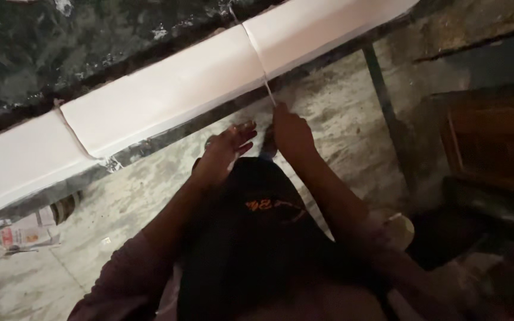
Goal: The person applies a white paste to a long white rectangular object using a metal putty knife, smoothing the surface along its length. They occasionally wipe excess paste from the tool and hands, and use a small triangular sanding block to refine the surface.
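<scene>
Tool: thin pale blade or strip [267, 88], slanting from about 5 o'clock up to 11 o'clock, its upper end set into the joint; exact kind too blurred to tell.
Joint: narrow dark seam [252, 40] between two white panels, running toward 11 o'clock.
White panels: long glossy band [168, 89], crossing from 8 o'clock up to 2 o'clock, edge on dark stone.

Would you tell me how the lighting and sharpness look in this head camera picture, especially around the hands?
In the head view, the white tiles are bright and nearly washed out; the right hand and left hand are dim and slightly soft; the lower right corner sinks into dark blur; the floor is evenly lit.
</scene>
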